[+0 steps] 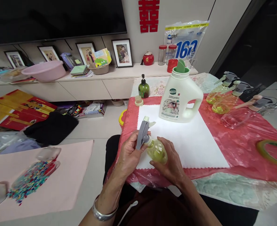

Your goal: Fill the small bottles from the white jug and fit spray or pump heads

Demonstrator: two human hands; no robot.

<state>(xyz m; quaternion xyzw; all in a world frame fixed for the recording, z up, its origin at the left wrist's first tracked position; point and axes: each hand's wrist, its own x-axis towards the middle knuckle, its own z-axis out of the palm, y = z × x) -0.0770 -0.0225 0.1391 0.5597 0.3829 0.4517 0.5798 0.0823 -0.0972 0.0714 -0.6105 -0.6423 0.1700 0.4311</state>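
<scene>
My left hand (130, 153) is closed around the grey spray head (142, 133) of a small clear spray bottle. Yellowish liquid shows inside the bottle (157, 151), which tilts to the lower right. Around its body my right hand (171, 160) is wrapped. Both hands are over the near left part of a white sheet (183, 147) with a scalloped edge. Beyond them a large white detergent jug (180, 94) stands on the sheet, with a green piece (180, 66) in its mouth. A pale cap (138, 100) sits near the sheet's far left corner.
On the red table cover (251, 150) several spray bottles (223, 100) stand at the right, near a roll of tape (273, 152). A green pump bottle (143, 88) is at the back. Colourful beads (30, 182) lie on a pink mat (75, 175) at left.
</scene>
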